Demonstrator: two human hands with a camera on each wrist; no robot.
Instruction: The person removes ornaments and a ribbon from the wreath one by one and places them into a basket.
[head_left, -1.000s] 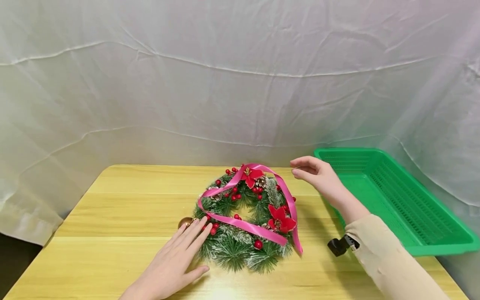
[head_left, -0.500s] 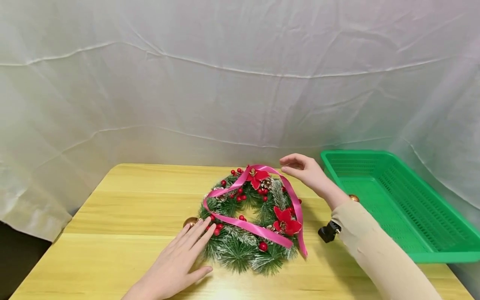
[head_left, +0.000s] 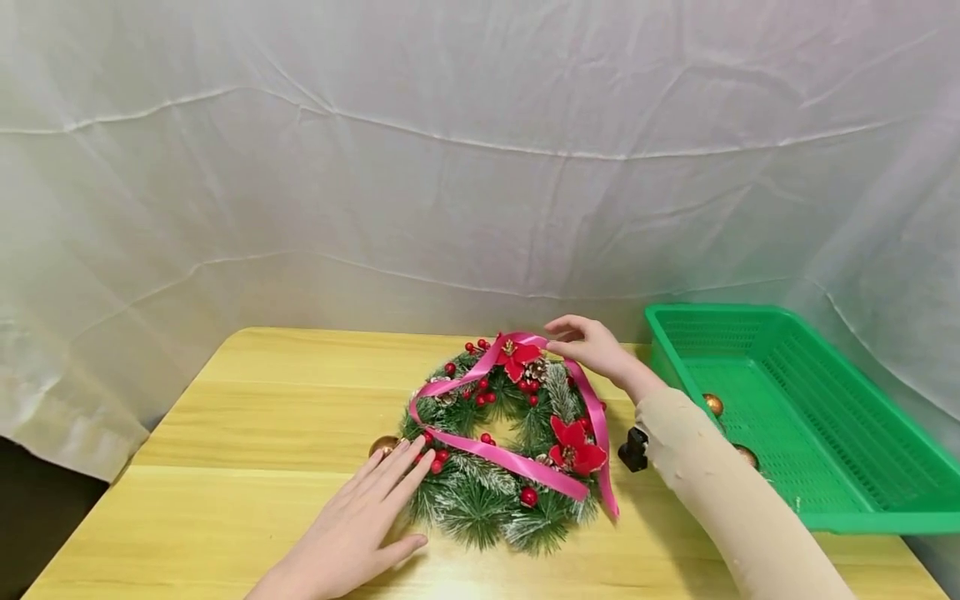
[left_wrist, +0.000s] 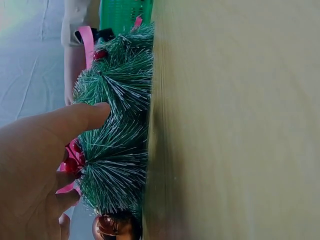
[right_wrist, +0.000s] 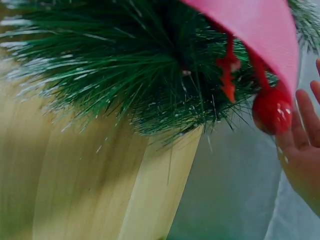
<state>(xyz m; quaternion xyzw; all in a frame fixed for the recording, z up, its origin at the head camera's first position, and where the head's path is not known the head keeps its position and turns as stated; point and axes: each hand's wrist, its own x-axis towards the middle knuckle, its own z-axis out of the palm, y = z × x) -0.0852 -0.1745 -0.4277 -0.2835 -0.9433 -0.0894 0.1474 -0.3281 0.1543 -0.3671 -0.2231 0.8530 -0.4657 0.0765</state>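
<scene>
Across the middle of the light-yellow wooden table (head_left: pixel 277 417) lies a round wreath of frosted green artificial pine (head_left: pixel 476 510), and over it loops a glossy pink ribbon (head_left: pixel 510 460). At the wreath's near-left side the left hand (head_left: pixel 356 517) lies palm down, fingers straight and slightly fanned, thumb held well apart, its fingertips on the shiny red berries (head_left: pixel 439 457); it grips nothing. The right hand (head_left: pixel 592 343) reaches over the wreath's far-right side, wrist raised, fingers loosely bent, with a gap between index finger and thumb; it has hold of nothing that I can make out, and I cannot tell whether it touches the ribbon beside its tips.

Behind the wreath, the table's far edge is near, with a wrinkled pale-grey cloth (head_left: pixel 450 167) just beyond. To the left, yellow wood runs well past a round copper-coloured bauble (head_left: pixel 384 446) to the table's left edge. On the right, the long beige sleeve (head_left: pixel 720 475) overlaps the left side of a rectangular green plastic basket (head_left: pixel 900 522), closing off room there.
</scene>
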